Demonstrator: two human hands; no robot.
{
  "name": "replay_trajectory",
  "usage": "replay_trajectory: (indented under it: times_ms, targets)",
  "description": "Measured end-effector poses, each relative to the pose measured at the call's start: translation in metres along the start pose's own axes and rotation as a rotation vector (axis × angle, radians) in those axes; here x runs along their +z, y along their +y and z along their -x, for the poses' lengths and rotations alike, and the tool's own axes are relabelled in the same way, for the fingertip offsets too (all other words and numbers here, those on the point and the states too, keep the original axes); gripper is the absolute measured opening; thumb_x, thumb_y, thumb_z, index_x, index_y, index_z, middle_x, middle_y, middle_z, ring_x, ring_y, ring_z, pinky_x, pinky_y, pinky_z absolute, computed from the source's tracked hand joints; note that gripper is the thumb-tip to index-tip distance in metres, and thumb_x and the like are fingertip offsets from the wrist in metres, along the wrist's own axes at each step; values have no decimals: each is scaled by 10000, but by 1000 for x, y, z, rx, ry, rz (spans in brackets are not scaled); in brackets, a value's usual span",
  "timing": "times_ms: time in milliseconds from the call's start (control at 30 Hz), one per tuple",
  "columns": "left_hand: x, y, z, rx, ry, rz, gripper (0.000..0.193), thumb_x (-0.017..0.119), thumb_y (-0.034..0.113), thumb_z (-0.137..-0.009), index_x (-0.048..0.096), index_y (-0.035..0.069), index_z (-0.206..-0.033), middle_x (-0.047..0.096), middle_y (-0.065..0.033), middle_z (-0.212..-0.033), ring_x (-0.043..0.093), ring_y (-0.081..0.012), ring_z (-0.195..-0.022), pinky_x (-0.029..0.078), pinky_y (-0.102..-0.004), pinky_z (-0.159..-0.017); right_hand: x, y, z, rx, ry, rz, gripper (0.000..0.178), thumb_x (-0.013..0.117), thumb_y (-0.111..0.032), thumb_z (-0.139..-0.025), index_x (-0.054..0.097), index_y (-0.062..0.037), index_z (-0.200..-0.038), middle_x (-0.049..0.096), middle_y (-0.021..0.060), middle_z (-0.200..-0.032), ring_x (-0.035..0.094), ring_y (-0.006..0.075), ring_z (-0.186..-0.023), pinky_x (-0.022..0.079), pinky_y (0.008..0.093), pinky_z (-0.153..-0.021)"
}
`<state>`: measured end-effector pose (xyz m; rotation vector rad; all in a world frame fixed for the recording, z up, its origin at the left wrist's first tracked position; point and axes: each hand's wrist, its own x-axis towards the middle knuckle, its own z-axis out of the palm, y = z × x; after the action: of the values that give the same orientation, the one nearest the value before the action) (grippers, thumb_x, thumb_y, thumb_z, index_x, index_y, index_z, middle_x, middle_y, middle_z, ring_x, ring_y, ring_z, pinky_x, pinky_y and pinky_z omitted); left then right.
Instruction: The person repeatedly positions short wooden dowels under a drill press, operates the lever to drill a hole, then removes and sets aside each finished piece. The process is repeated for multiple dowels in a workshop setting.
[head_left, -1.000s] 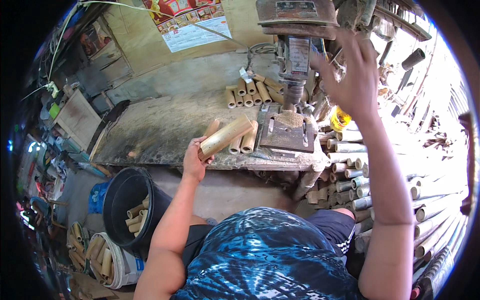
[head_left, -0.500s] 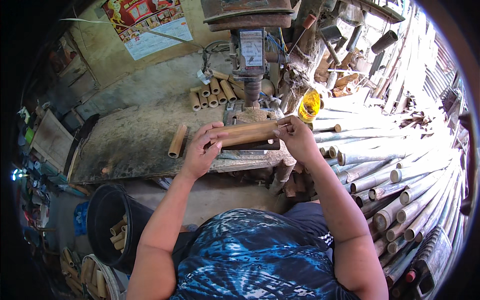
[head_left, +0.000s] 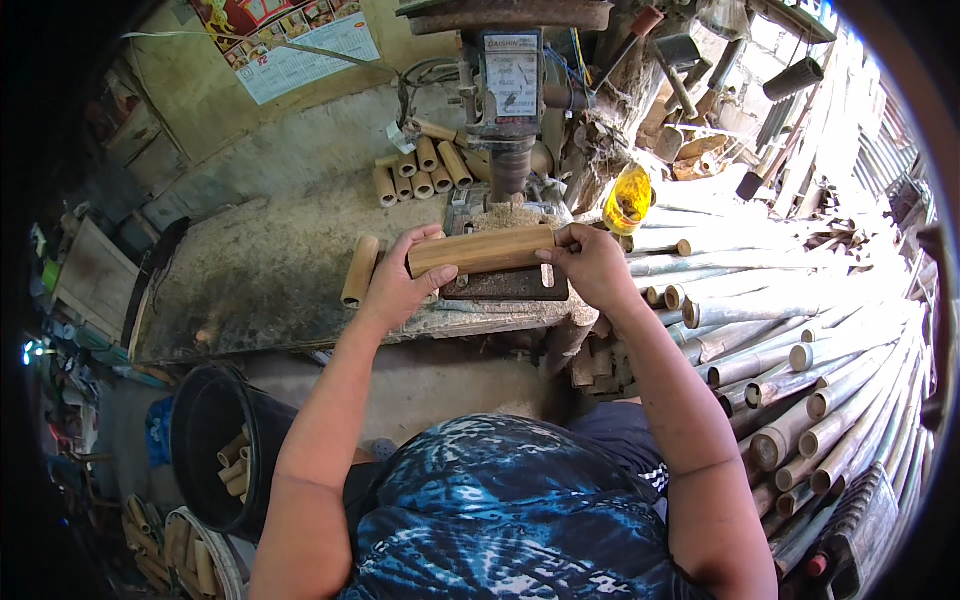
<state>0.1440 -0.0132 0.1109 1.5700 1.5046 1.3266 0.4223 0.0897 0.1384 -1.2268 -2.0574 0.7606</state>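
Observation:
Between my two hands lies a smooth tan bamboo tube (head_left: 482,250), held nearly level with its right end slightly higher. My left hand (head_left: 402,280) grips the left end, thumb along the lower front side. The right end is pinched between the thumb and fingers of my right hand (head_left: 592,266). Behind and below the tube is the dark slotted table (head_left: 505,287) of a drill press, strewn with sawdust. The drill press (head_left: 511,160) stands just beyond, its chuck above a mound of shavings. Another cut tube (head_left: 360,272) rests on the bench left of my left hand.
Several short tubes (head_left: 421,182) are stacked at the back of the wooden bench (head_left: 250,270). A black bucket (head_left: 265,430) with cut pieces stands lower left. Long bamboo poles (head_left: 780,440) fill the right side. A yellow container (head_left: 629,200) sits beside the drill press.
The bamboo tube has shifted slightly and turned in my hands, its surface now showing differently. My left fingers have wrapped closer round its left end. The whole view has tilted a little.

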Motion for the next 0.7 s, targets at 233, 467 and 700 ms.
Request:
replay_trajectory:
  times_ms: [233,467,700]
  targets:
    - [-7,-15,-19,-17,-65,50,606,787,404,-892,507,72,-1314,592,-73,-1175,566,-143,-1062,484,-297,-911,-57,-18,-33,-15,354,-272,389,797,-337,-888,668,-20,-1072,634,19,-733,585,113,-668,482,295,-629]
    - [-5,-21,-22,3,-56,103,640,803,417,-872,503,54,-1305,592,-95,-1192,568,-165,-1076,475,-299,-932,-147,-90,-72,-517,599,-200,625,677,-462,-971,536,-9,-1377,691,35,-840,583,72,-701,445,212,-648]
    - [-5,-20,-20,-35,-40,170,616,799,398,-878,499,55,-1293,579,-107,-1214,552,-180,-1101,462,-313,-959,-153,-133,-82,-541,674,87,234,584,-253,-1035,662,-35,-1071,648,54,-743,572,185,-599,473,344,-572]
